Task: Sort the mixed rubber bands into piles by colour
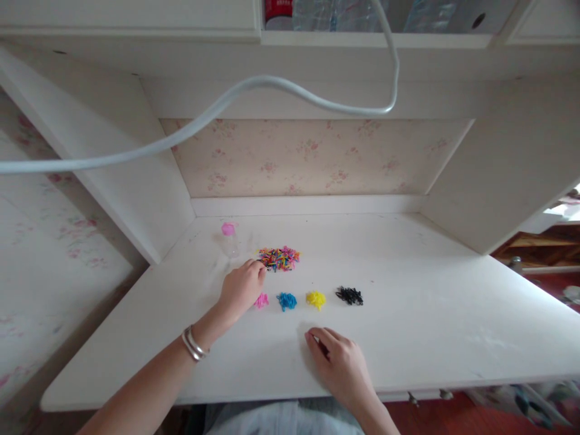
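A mixed heap of small coloured rubber bands (280, 258) lies mid-desk. In front of it sit sorted little piles: pink (261, 300), blue (287, 301), yellow (316, 299) and black (349, 295). My left hand (241, 288), with bangles on the wrist, reaches to the left edge of the mixed heap, fingers curled in a pinch at it; what they hold is too small to see. My right hand (338, 361) rests on the white desk (430, 326) near the front edge, fingers curled loosely downward, nothing visible in it.
A small clear bottle with a pink cap (229, 237) stands behind my left hand. A white cable (254, 84) hangs across the view overhead. Shelf walls enclose the desk left, right and above. Bottles sit on the top shelf (317, 15).
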Demonstrator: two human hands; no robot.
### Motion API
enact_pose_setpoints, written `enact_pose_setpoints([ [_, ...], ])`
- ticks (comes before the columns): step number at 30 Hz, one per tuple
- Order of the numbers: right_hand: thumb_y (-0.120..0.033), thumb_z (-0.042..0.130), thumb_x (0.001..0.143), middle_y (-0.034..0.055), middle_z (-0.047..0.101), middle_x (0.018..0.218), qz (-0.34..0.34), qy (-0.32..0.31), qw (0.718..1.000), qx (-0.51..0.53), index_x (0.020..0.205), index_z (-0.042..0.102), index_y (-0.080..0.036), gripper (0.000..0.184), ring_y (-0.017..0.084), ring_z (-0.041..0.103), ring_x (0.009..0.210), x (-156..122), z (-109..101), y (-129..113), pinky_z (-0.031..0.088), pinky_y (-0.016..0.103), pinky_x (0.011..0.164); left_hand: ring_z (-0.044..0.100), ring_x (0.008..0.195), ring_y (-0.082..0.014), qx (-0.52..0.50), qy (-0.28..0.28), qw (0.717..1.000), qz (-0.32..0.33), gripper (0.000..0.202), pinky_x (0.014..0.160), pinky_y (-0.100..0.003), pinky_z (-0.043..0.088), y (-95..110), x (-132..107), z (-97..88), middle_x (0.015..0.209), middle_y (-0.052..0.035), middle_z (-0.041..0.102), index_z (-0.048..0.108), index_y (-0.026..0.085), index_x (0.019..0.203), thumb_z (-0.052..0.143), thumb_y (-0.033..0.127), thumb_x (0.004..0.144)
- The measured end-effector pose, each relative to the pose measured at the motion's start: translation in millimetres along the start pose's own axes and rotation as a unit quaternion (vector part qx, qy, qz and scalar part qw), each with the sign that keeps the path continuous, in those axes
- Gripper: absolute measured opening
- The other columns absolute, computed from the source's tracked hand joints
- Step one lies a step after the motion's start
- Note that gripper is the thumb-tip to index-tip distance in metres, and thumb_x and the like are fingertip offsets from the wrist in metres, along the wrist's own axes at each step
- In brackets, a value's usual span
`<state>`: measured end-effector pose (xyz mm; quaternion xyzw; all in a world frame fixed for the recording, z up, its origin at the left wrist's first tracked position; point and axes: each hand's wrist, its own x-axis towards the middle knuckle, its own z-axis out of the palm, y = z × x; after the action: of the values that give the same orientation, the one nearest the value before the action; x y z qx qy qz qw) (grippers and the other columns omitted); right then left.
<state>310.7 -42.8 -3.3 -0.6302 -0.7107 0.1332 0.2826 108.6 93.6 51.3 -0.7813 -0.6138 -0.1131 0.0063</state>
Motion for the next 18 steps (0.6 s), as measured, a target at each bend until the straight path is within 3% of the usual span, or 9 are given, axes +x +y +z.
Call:
enact_pose_setpoints([
  [8, -0.034, 0.037, 0.092, -0.0003, 0.065, 0.067, 0.002, -0.009, 1.000, -0.015, 0.080, 0.065, -0.024, 0.032, 0.011, 0.058, 0.058, -0.3, -1.6, -3.3, 0.033, 0.020, 0.055, 0.064, 0.080, -0.0163, -0.010, 0.020, 0.999, -0.033, 0.024, 0.064, -0.023, 0.040, -12.5, -58.6, 3.6, 0.094, -0.0018, 0.067, 0.061, 0.024, 0.089, 0.039, 0.033, 0.091],
  [18, -0.036, 0.036, 0.091, 0.0014, 0.067, 0.069, 0.007, -0.011, 1.000, -0.024, 0.082, 0.068, -0.025, 0.035, 0.013, 0.061, 0.060, 1.6, -3.2, -7.8, 0.037, 0.020, 0.055, 0.064, 0.076, -0.0174, 0.000, 0.010, 0.999, -0.047, 0.027, 0.060, -0.024, 0.041, -11.1, -68.7, 20.0, 0.089, -0.0031, 0.069, 0.064, 0.023, 0.084, 0.039, 0.033, 0.091],
])
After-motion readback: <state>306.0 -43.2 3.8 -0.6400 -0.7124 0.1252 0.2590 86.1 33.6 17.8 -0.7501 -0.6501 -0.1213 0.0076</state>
